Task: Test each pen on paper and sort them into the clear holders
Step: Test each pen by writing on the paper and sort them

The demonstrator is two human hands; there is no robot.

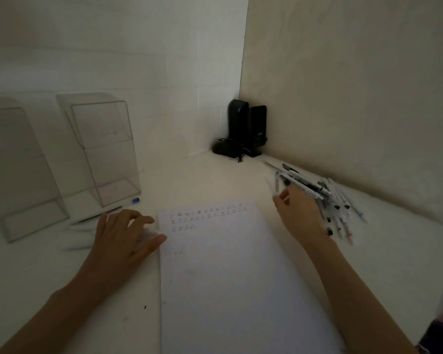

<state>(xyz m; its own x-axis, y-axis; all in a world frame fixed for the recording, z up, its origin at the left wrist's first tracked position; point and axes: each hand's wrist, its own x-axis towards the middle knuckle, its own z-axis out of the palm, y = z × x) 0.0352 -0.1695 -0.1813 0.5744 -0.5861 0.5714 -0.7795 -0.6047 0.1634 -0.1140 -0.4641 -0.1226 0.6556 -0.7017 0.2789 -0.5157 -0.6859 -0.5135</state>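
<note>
White paper sheet (228, 277) at 6 o'clock. Right hand (299, 213) at 3 o'clock pinches blurred white pen (277, 183) by pen pile (335, 200); lift it alone. Left hand (123, 233), fingers loosely curled, at sheet edge: pin sheet. Clear acrylic holders (105, 149), 10 o'clock.

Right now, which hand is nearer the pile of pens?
Right. The right hand is at the pile of pens, pinching one pen; the left hand rests at the left edge of the paper, well apart.
</note>
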